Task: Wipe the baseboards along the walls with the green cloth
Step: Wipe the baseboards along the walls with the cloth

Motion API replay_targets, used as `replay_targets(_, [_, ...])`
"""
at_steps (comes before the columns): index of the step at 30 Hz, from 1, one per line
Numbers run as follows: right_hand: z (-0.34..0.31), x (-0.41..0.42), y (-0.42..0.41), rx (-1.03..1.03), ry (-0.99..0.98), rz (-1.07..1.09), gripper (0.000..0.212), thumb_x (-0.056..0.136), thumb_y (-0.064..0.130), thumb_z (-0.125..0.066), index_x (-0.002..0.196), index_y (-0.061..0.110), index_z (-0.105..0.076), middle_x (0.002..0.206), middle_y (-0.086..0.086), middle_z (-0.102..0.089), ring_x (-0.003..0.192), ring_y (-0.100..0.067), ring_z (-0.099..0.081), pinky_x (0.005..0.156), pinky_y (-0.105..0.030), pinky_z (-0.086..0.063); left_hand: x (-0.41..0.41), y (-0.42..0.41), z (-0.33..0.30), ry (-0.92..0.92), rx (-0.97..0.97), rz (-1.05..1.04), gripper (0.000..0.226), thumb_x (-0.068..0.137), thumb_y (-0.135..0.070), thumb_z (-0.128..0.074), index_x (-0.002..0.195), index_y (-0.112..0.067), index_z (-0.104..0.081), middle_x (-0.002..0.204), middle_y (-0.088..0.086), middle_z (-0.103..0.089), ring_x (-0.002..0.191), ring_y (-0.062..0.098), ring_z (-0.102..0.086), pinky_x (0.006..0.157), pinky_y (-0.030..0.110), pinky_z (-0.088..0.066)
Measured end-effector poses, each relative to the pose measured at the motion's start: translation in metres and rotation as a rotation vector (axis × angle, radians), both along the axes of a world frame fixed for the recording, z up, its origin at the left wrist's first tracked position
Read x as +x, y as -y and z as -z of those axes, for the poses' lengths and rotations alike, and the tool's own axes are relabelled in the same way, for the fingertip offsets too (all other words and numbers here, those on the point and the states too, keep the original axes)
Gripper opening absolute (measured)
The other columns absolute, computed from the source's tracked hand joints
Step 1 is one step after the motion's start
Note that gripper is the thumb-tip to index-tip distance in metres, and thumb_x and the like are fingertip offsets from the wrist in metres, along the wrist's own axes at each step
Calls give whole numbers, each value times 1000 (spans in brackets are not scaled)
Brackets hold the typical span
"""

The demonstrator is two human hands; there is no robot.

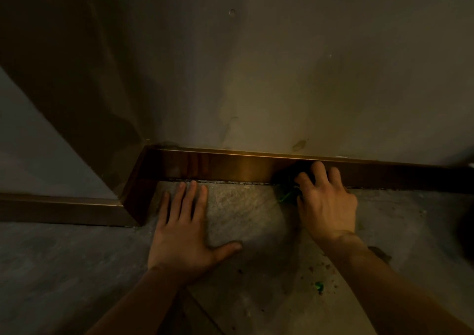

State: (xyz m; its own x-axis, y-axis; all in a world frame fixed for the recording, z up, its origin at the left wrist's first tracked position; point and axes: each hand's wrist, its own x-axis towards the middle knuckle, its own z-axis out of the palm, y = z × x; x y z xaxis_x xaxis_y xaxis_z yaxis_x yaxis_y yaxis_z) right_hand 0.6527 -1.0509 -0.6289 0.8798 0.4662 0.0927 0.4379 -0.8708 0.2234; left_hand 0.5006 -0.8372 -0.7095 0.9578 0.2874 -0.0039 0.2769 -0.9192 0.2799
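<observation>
Gritty floor bears flat left hand; right hand grips crumpled green cloth against glossy baseboard.

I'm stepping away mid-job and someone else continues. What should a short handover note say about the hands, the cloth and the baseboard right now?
Left hand: flat on the floor, fingers straight, holding nothing.
Right hand: fingers curled on the green cloth, pressing it against the baseboard at floor level.
Done: cannot tell which stretches are already wiped.
Left: the baseboard runs on to the right and round the corner on the left; crumbs and a green speck lie on the floor.
</observation>
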Motion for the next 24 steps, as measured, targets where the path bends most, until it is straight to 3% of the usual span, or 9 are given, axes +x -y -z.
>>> replay_targets(7, [-7,-2,20,-11,-15,57,45,83,29,-70,124,19,-54,124,-8,-40,106,-30,-41,52,-35,-47,-1,0,3,-11,1,8,131,66,-104,-29,161,-18,-3,170,7,-3,156,24,8,124,57,-8])
replay_targets(10, [-10,-3,28,-5,-11,68,42,83,29,-71,121,18,-56,122,-8,-41,104,-30,-42,52,-36,-48,0,0,1,-39,14,4,132,65,-105,-23,160,-19,5,170,6,7,154,23,17,125,55,-2])
replay_targets(17, [-19,-8,40,23,9,60,43,79,31,-74,117,20,-57,113,-6,-42,96,-28,-43,47,-30,-35,2,0,-6,-115,13,1,135,58,-108,-10,154,-21,26,166,6,26,149,23,32,124,53,11])
replay_targets(24, [-28,-24,39,83,7,109,46,78,34,-75,117,20,-56,113,-6,-41,97,-28,-44,49,-31,-38,-3,6,-16,-120,-8,11,127,65,-105,-6,157,-21,21,169,6,16,153,25,22,125,51,7])
